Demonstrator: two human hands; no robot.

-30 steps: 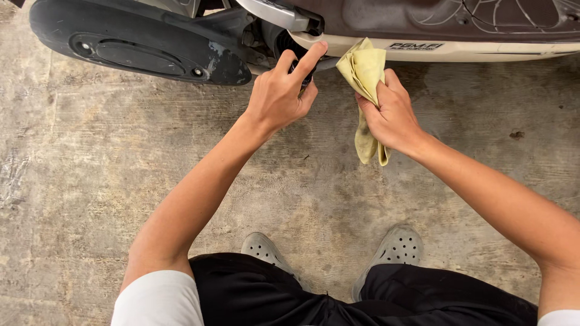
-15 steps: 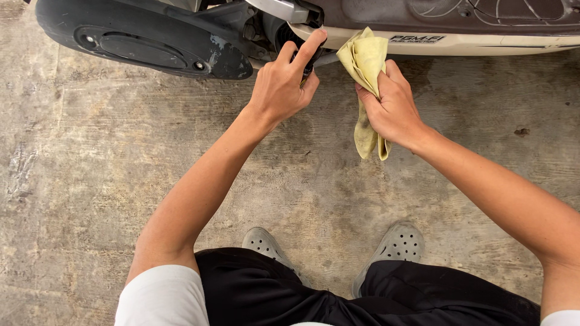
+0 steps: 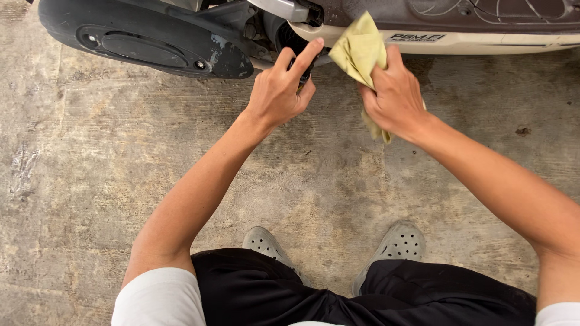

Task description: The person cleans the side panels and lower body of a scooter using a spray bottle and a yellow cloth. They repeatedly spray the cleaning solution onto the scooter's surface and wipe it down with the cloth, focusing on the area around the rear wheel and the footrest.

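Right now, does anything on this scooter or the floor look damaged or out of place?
Yes: the black engine cover has scuffed, chipped paint near its right end. The concrete floor is stained and cracked. The yellow cloth in the right hand looks ordinary.

The floor (image 3: 109,181) is bare concrete, grey-brown and mottled, with scuffs and pale worn patches along its left side and a small dark spot (image 3: 523,130) at the right. A darker, damp-looking band runs along it beneath the scooter (image 3: 254,30), which stands across the top of the view with its black engine cover (image 3: 139,45) low above the concrete; where its wheels meet the floor is out of view. Nearer the bottom, two grey perforated clogs (image 3: 399,244) rest flat on the floor, side by side and a little apart, toes pointing toward the scooter.
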